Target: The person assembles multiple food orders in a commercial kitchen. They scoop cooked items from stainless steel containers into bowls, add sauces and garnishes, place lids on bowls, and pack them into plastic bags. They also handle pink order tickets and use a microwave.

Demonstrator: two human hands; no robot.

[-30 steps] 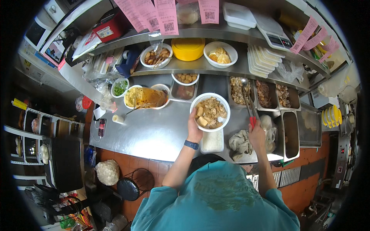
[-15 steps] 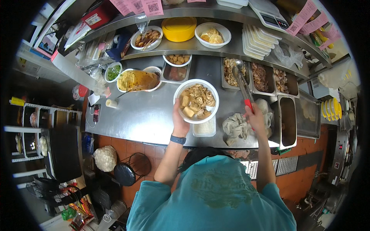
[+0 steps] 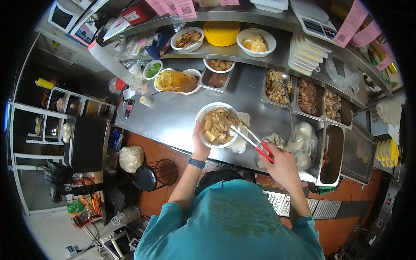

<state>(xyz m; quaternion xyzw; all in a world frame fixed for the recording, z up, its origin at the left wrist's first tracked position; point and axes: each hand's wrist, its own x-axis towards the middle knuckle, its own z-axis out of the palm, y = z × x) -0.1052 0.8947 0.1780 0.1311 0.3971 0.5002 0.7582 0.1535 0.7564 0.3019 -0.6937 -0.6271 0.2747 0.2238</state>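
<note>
My left hand [image 3: 200,143] holds a white round bowl [image 3: 215,144] by its left side, above the front of the steel counter. In the bowl lie pale brown folded pieces [image 3: 220,118] and a few yellowish chunks [image 3: 209,135]. My right hand [image 3: 282,167] is closed round a pair of tongs [image 3: 265,151] with red handles and pale arms. The tips of the tongs reach into the right side of the bowl, among the food. Whether they pinch a piece cannot be made out. Partly behind the bowl sits a white lidded tub [image 3: 244,118].
Metal pans of chopped food [image 3: 277,89] stand at the back right, a long-handled ladle [image 3: 287,93] resting in one. Bagged white bundles [image 3: 303,145] and a deep steel pan [image 3: 330,173] lie right of my hand. A shelf [image 3: 234,54] overhangs the counter's back.
My right hand has brought the tongs leftward from near the food pans to the bowl. My left hand still holds the bowl. The whole view has shifted a little.
</note>
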